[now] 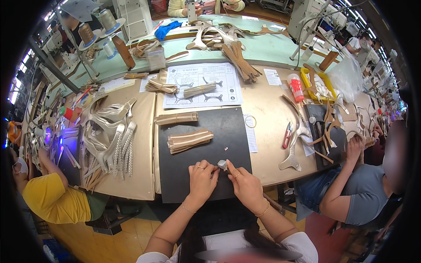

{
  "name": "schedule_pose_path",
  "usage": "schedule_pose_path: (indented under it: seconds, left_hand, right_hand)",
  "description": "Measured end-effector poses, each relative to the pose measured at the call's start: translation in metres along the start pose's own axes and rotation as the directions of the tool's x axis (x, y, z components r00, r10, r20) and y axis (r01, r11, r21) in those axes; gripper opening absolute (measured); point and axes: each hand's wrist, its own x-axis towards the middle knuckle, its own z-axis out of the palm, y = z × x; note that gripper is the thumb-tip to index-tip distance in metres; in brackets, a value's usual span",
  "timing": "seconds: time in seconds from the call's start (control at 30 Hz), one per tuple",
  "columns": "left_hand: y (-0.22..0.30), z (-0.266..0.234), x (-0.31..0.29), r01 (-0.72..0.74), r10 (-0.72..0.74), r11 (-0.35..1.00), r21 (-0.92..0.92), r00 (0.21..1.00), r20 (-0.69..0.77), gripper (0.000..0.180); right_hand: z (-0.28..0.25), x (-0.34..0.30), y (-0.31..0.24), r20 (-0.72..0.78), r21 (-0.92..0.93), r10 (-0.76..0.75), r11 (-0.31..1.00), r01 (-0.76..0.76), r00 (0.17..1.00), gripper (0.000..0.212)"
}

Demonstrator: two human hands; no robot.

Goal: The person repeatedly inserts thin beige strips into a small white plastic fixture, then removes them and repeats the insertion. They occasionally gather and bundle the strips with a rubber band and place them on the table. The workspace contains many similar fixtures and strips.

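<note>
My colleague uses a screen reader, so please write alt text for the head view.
A person's left hand and right hand flank a small silvery object over a black mat. Beyond them lie two bundles of brown and pale strips and a printed sheet; a co-worker in yellow sits left, one in grey right.

Headed diagram sheet (204,79) along the far edge of the table (268,107), smaller printed page (272,77) rightward, fine print illegible

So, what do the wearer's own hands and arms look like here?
Both are ungloved, with short white sleeves. The left hand has a ring and thin bracelet; the right hand has a ring and gold-coloured bracelet.
</note>
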Motion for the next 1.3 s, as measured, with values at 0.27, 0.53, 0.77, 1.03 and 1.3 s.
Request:
schedule_pose_path:
  seconds: [0.27,0.53,0.77,1.03,1.3]
  left_hand:
    - [-0.001,0.000,-0.001,0.000,0.000,1.000,0.013,1.000,0.005,0.008]
    - [0.005,-0.006,-0.002,0.001,0.000,0.996,0.090,1.000,-0.009,0.010]
    - [0.001,-0.006,-0.010,0.008,-0.003,0.992,0.127,0.999,-0.037,0.011]
    - [0.002,-0.005,-0.006,0.134,-0.133,0.990,0.040,0.991,-0.017,0.009]
    - [0.004,-0.002,-0.006,0.115,-0.112,0.991,0.074,0.993,-0.037,0.007]
  right_hand:
    - [0.002,-0.002,0.001,-0.013,0.008,-0.001,1.000,0.001,1.000,0.051]
    - [0.005,-0.002,0.004,-0.048,-0.003,-0.050,0.999,0.050,0.998,0.053]
    - [0.009,-0.003,0.006,-0.056,0.006,-0.035,0.999,0.035,0.998,0.054]
    - [0.009,-0.001,0.006,-0.053,0.005,-0.023,1.000,0.023,0.998,0.049]
    - [-0.002,-0.003,-0.003,-0.151,0.078,-0.059,0.994,0.072,0.987,0.049]
